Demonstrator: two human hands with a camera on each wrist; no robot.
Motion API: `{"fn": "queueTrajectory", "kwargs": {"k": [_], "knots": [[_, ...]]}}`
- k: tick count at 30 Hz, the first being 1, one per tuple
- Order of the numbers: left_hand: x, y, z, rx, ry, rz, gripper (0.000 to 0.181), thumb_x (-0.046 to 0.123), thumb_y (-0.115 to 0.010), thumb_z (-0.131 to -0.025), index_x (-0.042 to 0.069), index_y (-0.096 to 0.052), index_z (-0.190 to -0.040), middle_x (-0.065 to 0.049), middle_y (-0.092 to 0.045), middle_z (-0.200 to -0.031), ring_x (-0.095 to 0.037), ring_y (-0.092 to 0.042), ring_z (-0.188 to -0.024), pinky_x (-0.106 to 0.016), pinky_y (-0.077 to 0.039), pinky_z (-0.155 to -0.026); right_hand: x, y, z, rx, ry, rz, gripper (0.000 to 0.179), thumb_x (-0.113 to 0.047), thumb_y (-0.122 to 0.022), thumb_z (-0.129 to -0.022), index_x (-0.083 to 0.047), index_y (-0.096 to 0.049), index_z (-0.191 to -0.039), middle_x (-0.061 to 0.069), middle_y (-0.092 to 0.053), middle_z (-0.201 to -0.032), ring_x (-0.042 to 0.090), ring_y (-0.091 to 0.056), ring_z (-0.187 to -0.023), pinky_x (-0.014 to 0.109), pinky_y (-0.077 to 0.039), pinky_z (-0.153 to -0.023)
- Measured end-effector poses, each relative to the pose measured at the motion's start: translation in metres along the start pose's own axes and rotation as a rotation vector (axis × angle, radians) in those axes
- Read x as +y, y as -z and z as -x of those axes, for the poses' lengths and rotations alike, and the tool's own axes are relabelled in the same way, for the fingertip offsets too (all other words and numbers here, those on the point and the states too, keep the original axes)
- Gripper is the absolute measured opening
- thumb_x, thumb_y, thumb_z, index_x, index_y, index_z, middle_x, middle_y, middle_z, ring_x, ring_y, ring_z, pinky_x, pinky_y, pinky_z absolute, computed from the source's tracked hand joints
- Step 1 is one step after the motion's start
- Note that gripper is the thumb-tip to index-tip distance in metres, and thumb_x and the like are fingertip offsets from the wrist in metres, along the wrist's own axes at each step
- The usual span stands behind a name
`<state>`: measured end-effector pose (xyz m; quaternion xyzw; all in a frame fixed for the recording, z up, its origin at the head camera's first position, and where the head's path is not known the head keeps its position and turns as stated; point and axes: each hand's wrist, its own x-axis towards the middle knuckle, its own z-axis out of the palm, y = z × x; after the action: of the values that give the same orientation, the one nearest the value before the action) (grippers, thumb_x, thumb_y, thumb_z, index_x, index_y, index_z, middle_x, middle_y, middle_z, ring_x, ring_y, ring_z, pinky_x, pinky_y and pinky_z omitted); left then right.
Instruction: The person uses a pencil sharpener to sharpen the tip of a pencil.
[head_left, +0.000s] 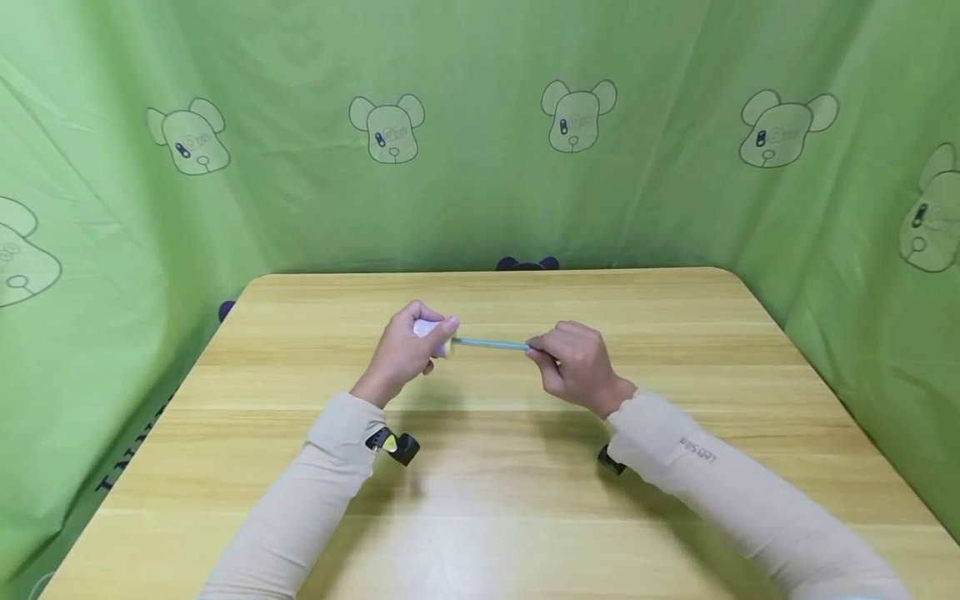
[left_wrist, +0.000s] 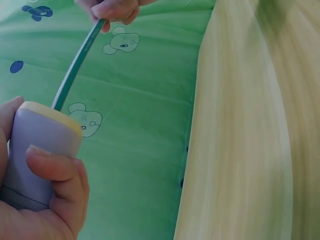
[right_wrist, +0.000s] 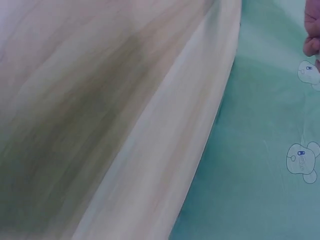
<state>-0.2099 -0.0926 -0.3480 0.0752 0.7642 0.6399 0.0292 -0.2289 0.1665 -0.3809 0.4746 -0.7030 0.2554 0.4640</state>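
My left hand (head_left: 399,352) grips a lavender, rounded pencil sharpener (left_wrist: 42,137) with a pale yellow top, its thumb and fingers wrapped round the body. A green pencil (head_left: 491,343) runs out of that yellow end, its inserted tip hidden inside. At the pencil's other end, my right hand (head_left: 579,362) pinches it between thumb and fingers. Both things are held up over the table, the pencil nearly level between the hands in the head view. Only part of a hand (right_wrist: 312,30) shows at the right wrist view's upper right edge.
A light wood-grain table (head_left: 480,517) lies beneath both arms. Green curtains (head_left: 480,192) with bear-head outlines hang behind and along both sides. Small black cameras (head_left: 405,448) are strapped at the wrists, over beige sleeves (head_left: 322,483).
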Motion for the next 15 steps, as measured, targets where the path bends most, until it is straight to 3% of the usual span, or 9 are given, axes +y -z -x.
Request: {"fn": "queueTrajectory", "kwargs": {"k": [3, 5, 7, 10, 12, 14, 15], "knots": [[-0.003, -0.001, 0.0, 0.022, -0.02, -0.016, 0.037, 0.032, -0.069, -0.091, 0.002, -0.053, -0.106, -0.018, -0.057, -0.095, -0.021, -0.055, -0.07, -0.024, -0.044, -0.048, -0.002, -0.001, 0.0, -0.051, -0.126, -0.076, 0.026, -0.015, -0.058, -0.096, -0.004, -0.066, -0.073, 0.002, -0.058, -0.059, 0.011, -0.044, -0.046, 0.029, -0.041, -0.042], [-0.004, 0.0, 0.001, 0.039, -0.031, -0.035, 0.038, 0.032, -0.07, -0.09, 0.002, -0.053, -0.106, -0.019, -0.057, -0.096, -0.022, -0.055, -0.073, -0.025, -0.045, -0.049, -0.004, 0.0, -0.003, -0.134, -0.259, -0.152, 0.021, -0.008, -0.061, -0.093, -0.003, -0.065, -0.073, 0.001, -0.056, -0.058, 0.009, -0.042, -0.046, 0.027, -0.04, -0.042], [-0.005, 0.0, 0.001, 0.056, -0.038, -0.056, 0.038, 0.033, -0.07, -0.09, 0.002, -0.053, -0.106, -0.019, -0.057, -0.097, -0.023, -0.055, -0.074, -0.026, -0.046, -0.05, -0.006, 0.004, -0.009, -0.247, -0.454, -0.258, 0.019, -0.002, -0.062, -0.091, -0.003, -0.064, -0.072, 0.0, -0.052, -0.057, 0.008, -0.039, -0.046, 0.025, -0.037, -0.042], [-0.006, -0.001, 0.001, 0.07, -0.05, -0.087, 0.038, 0.033, -0.07, -0.09, 0.003, -0.054, -0.107, -0.018, -0.057, -0.098, -0.026, -0.056, -0.075, -0.027, -0.047, -0.051, -0.008, 0.011, -0.023, -0.432, -0.86, -0.456, 0.023, -0.004, -0.059, -0.095, -0.002, -0.063, -0.072, 0.0, -0.053, -0.062, 0.008, -0.036, -0.049, 0.022, -0.033, -0.045], [-0.006, -0.002, 0.001, 0.073, -0.061, -0.096, 0.037, 0.032, -0.07, -0.09, 0.003, -0.054, -0.107, -0.018, -0.057, -0.098, -0.027, -0.057, -0.075, -0.028, -0.048, -0.051, -0.008, 0.016, -0.031, -0.511, -1.096, -0.53, 0.028, -0.01, -0.055, -0.099, -0.001, -0.063, -0.074, 0.001, -0.054, -0.067, 0.01, -0.034, -0.051, 0.023, -0.03, -0.047], [-0.005, -0.003, 0.001, 0.072, -0.07, -0.099, 0.038, 0.032, -0.07, -0.09, 0.003, -0.055, -0.108, -0.018, -0.058, -0.099, -0.028, -0.058, -0.075, -0.028, -0.048, -0.051, -0.009, 0.02, -0.036, -0.552, -1.198, -0.523, 0.03, -0.015, -0.053, -0.1, -0.001, -0.066, -0.078, 0.001, -0.06, -0.077, 0.009, -0.041, -0.059, 0.023, -0.035, -0.054], [-0.004, -0.004, 0.0, 0.073, -0.075, -0.098, 0.038, 0.032, -0.071, -0.089, 0.003, -0.055, -0.108, -0.018, -0.058, -0.099, -0.027, -0.058, -0.075, -0.028, -0.049, -0.051, -0.009, 0.022, -0.037, -0.553, -1.207, -0.518, 0.028, -0.016, -0.054, -0.1, 0.0, -0.067, -0.081, 0.004, -0.059, -0.077, 0.011, -0.04, -0.059, 0.025, -0.036, -0.054]]}}
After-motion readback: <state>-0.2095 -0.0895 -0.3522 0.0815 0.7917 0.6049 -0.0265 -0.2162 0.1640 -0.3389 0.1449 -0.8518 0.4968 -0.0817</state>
